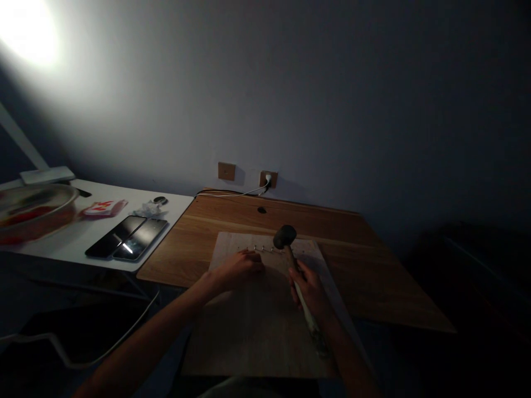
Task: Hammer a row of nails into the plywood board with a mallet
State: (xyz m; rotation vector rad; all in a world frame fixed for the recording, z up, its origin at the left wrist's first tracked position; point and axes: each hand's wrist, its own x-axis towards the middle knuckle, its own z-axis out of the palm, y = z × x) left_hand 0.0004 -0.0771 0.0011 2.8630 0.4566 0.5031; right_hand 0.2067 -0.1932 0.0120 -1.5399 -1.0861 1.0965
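Note:
My right hand (309, 287) is wrapped round the pale handle of a hammer (284, 236). Its dark, rounded head points away from me, above the far part of a wooden board (249, 331). On that board rests my left hand (244, 268), its fingers curled in and closed; whatever they may hold is hidden. Several small nails (263, 248) stand in a row across the far part of the board, just beyond my left fingers and partly behind the hammer.
Under the board is a brown wooden table (352, 265) against the wall. A white table (99, 190) adjoins it on the left, with two phones (141, 239), a red-and-white packet (103, 208), crumpled plastic (148, 209) and a tub (37, 213). A white cable (232, 194) runs to a wall socket (269, 179).

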